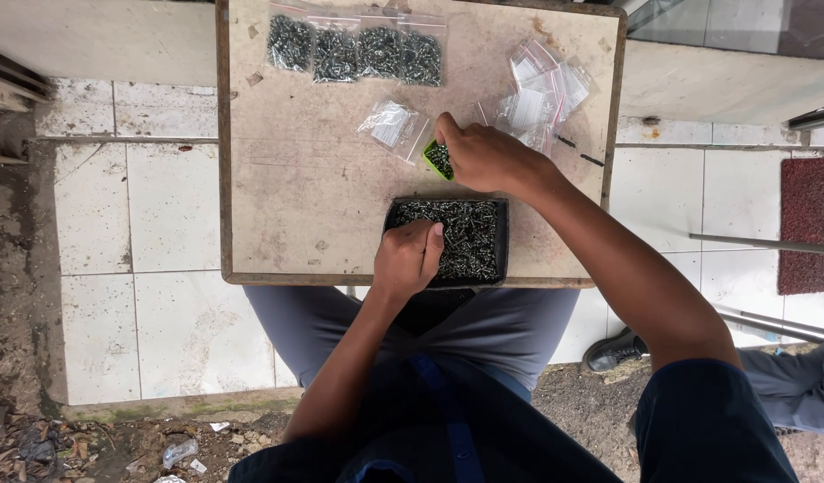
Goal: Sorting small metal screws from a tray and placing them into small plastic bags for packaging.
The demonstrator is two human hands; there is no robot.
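A black tray (501, 240) full of small dark screws sits at the near edge of a worn wooden table (287, 188). My left hand (408, 258) is inside the tray's left side, fingers curled among the screws; whether it pinches any is hidden. My right hand (483, 159) is just beyond the tray, gripping a small green scoop (438, 159) loaded with screws. The scoop's mouth is next to an open clear plastic bag (393, 125) lying on the table.
Several filled bags of screws (355, 54) lie in a row at the table's far edge. A pile of flat clear bags (541, 94) lies at the far right. Another person's leg and shoe (614, 351) are on the tiled floor at right, near metal rods (762, 242).
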